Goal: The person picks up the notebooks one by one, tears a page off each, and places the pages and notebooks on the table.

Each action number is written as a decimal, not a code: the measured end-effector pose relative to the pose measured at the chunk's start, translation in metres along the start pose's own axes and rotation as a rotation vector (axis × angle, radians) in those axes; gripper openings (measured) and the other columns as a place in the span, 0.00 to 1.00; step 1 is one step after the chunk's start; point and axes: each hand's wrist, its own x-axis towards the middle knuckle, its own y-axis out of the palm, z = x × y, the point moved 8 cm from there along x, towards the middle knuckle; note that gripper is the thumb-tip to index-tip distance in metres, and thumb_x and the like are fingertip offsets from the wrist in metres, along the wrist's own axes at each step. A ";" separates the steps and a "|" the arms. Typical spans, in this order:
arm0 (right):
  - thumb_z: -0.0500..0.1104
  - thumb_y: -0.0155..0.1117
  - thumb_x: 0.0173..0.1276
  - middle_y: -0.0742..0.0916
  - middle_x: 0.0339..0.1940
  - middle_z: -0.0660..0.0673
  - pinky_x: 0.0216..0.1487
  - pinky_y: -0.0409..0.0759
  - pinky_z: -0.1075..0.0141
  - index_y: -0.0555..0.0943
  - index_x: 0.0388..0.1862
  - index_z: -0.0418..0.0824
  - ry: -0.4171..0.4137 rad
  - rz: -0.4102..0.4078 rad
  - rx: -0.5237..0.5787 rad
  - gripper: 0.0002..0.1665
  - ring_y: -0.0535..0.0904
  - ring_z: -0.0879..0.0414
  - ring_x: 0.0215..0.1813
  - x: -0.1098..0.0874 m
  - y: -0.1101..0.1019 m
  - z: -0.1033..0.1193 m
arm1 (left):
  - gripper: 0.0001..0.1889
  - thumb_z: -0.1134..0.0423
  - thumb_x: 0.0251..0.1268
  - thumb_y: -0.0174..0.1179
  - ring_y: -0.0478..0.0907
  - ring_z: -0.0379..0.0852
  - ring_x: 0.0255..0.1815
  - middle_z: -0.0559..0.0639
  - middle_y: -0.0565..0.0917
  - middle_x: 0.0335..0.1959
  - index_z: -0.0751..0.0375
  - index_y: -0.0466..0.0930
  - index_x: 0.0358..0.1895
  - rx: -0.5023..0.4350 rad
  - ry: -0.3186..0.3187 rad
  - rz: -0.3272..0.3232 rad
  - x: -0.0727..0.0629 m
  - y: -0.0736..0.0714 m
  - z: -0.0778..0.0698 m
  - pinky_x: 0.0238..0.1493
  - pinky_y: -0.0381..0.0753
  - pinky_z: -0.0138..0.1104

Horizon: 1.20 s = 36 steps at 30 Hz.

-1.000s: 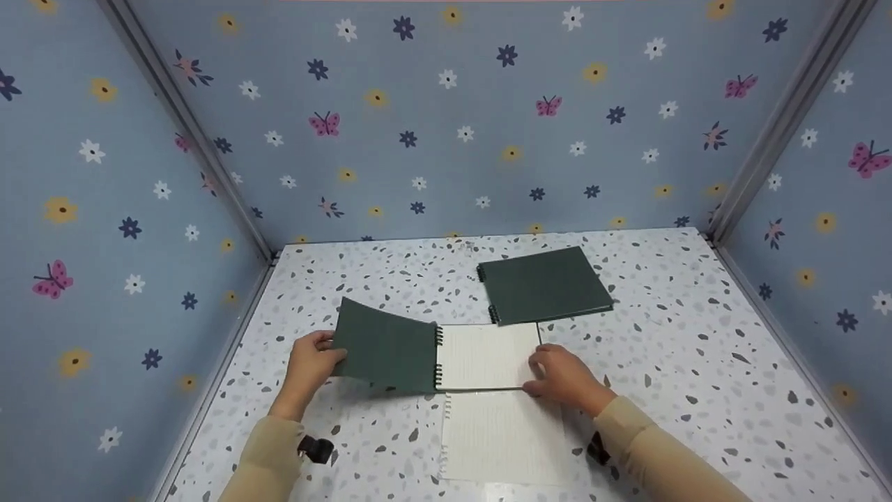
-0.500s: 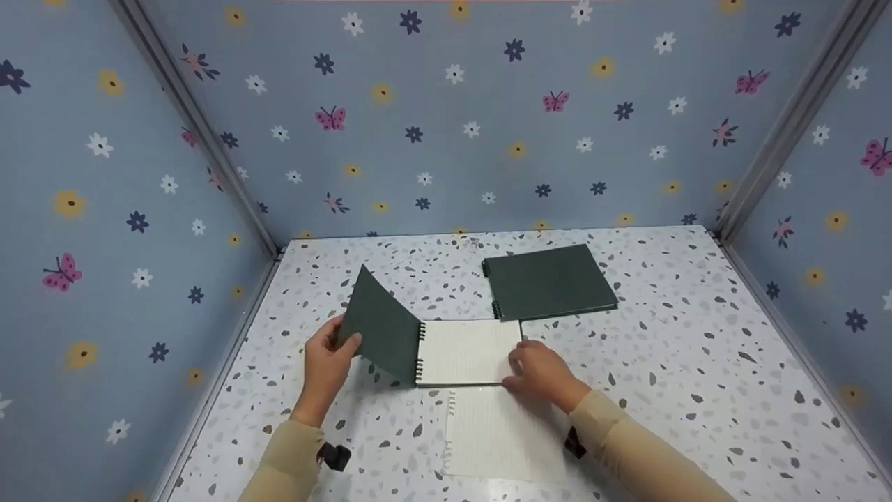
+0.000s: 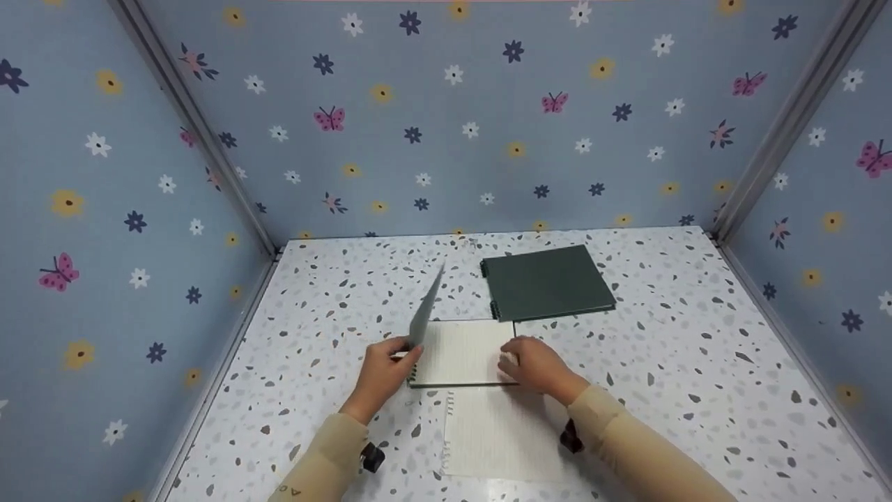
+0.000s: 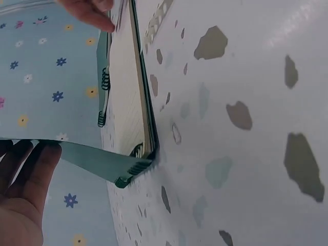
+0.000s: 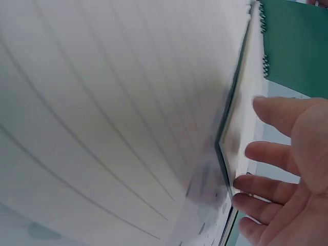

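My left hand holds the dark green cover of an open spiral notebook, thumb on one face and fingers on the other. In the head view the cover stands almost upright over the coil side; the left wrist view shows the cover sloping from the black coils. Cream lined pages lie bare beneath. At the right edge of those pages is my right hand; in the right wrist view its fingers are spread and loosely bent, some fingertips touching the page edge.
A second green spiral notebook lies closed behind, its near left corner by the open notebook. In front lies a loose lined sheet with a torn, perforated left edge. Flowered walls enclose the speckled table.
My left hand has moved right, swinging the cover up from nearly flat on the left to almost upright. The open notebook has shifted slightly left; my right hand stays at its right edge.
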 end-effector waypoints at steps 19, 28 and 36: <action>0.29 0.71 0.71 0.86 0.41 0.40 0.42 0.92 0.60 0.81 0.68 0.25 0.259 -0.066 0.561 0.27 0.86 0.55 0.38 -0.001 -0.016 -0.022 | 0.13 0.58 0.79 0.66 0.91 0.52 0.56 0.53 0.93 0.54 0.60 0.93 0.56 0.609 0.197 0.378 -0.008 0.097 -0.006 0.61 0.89 0.47; 0.26 0.67 0.67 0.89 0.52 0.34 0.54 0.90 0.54 0.82 0.66 0.24 0.325 -0.047 0.377 0.27 0.87 0.46 0.52 -0.003 -0.002 -0.031 | 0.21 0.47 0.78 0.68 0.86 0.53 0.57 0.54 0.90 0.56 0.61 0.92 0.57 0.704 0.167 0.435 -0.003 0.107 0.001 0.63 0.87 0.47; 0.27 0.72 0.65 0.87 0.56 0.31 0.67 0.85 0.43 0.86 0.59 0.24 0.167 -0.080 0.091 0.22 0.85 0.40 0.60 -0.003 0.006 -0.010 | 0.23 0.49 0.79 0.66 0.84 0.62 0.64 0.63 0.87 0.61 0.67 0.88 0.60 0.783 0.000 0.389 0.001 0.088 0.019 0.69 0.83 0.54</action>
